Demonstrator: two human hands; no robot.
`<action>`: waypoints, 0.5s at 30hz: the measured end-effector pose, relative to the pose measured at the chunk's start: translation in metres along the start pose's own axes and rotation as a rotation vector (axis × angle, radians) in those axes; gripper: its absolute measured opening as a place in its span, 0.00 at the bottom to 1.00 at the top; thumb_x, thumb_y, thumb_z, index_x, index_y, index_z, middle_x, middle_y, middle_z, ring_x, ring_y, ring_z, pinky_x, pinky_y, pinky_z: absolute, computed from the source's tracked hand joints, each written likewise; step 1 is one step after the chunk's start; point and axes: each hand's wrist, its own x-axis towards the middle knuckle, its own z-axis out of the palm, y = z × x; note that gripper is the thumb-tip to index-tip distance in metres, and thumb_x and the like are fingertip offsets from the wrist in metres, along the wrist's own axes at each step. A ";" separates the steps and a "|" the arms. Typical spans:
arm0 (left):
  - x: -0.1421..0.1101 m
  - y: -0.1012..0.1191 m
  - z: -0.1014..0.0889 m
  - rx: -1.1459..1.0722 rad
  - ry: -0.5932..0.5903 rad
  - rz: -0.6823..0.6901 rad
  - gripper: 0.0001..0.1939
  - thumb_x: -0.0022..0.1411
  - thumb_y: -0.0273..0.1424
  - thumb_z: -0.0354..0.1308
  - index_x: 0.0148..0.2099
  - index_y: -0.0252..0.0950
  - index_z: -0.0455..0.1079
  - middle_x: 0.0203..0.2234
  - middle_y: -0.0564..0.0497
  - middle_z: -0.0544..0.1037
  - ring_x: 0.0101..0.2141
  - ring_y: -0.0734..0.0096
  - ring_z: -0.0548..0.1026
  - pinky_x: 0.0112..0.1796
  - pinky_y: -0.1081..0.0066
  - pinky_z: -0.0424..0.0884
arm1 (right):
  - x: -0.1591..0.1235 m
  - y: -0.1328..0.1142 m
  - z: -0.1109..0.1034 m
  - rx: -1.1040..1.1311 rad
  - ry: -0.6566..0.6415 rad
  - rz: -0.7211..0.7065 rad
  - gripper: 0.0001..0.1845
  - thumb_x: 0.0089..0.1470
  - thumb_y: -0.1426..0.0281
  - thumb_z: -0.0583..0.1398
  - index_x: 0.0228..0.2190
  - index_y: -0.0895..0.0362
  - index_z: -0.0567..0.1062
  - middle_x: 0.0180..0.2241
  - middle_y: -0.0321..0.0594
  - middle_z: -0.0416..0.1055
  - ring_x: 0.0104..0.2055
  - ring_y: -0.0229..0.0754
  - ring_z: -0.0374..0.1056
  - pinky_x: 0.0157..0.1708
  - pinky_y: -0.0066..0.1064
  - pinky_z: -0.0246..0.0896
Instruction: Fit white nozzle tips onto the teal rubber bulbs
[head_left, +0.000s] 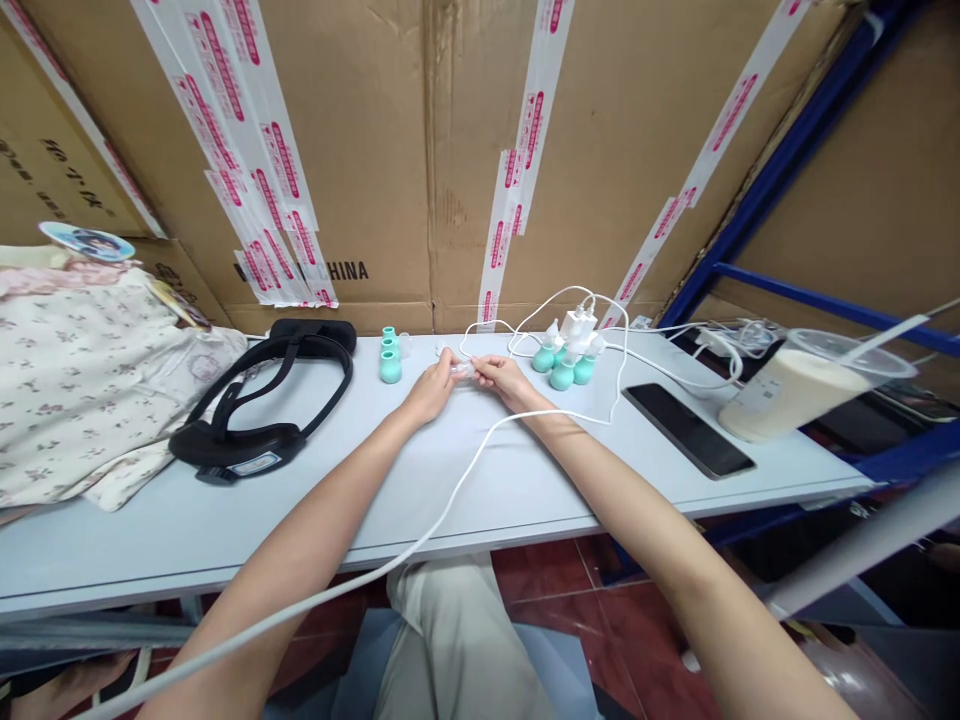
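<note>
My left hand and my right hand meet over the middle of the table. Between them is a small clear plastic piece, gripped by the fingers of both; its exact kind is too small to make out. Left of my hands stand several teal bulb-shaped pieces in a short row, with a clear cap beside them. To the right, a cluster of teal bulbs with clear or whitish tops stands close by a white charger plug.
A black head strap and folded floral cloth lie at left. At right are a black phone and a tilted drink cup with a straw. A white cable crosses over my right forearm. Cardboard walls the back.
</note>
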 end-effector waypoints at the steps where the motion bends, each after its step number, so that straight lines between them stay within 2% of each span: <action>1: -0.001 -0.002 -0.001 0.010 -0.009 0.009 0.06 0.62 0.34 0.48 0.40 0.39 0.57 0.36 0.47 0.72 0.36 0.63 0.70 0.38 0.67 0.63 | 0.000 0.001 0.000 -0.013 -0.019 -0.007 0.25 0.25 0.53 0.71 0.18 0.60 0.71 0.17 0.34 0.69 0.18 0.28 0.57 0.17 0.22 0.48; 7: -0.006 -0.004 -0.003 0.031 -0.056 0.025 0.05 0.59 0.29 0.51 0.39 0.39 0.58 0.34 0.46 0.72 0.35 0.62 0.71 0.38 0.69 0.62 | 0.001 0.005 0.000 -0.073 -0.064 -0.033 0.25 0.25 0.53 0.71 0.16 0.59 0.70 0.15 0.35 0.69 0.16 0.27 0.56 0.16 0.23 0.47; 11: -0.010 0.004 0.001 -0.003 -0.029 0.018 0.05 0.58 0.27 0.52 0.38 0.38 0.58 0.32 0.46 0.72 0.34 0.62 0.71 0.38 0.69 0.62 | 0.000 0.002 -0.002 -0.107 -0.076 -0.036 0.24 0.28 0.54 0.70 0.16 0.59 0.69 0.16 0.35 0.69 0.16 0.28 0.56 0.15 0.23 0.48; 15: -0.012 0.012 0.002 0.139 -0.052 0.044 0.04 0.60 0.26 0.48 0.38 0.37 0.57 0.32 0.47 0.70 0.34 0.63 0.71 0.38 0.68 0.63 | -0.003 -0.003 -0.007 -0.160 -0.161 -0.053 0.24 0.31 0.53 0.69 0.17 0.59 0.69 0.15 0.34 0.69 0.14 0.27 0.55 0.13 0.23 0.46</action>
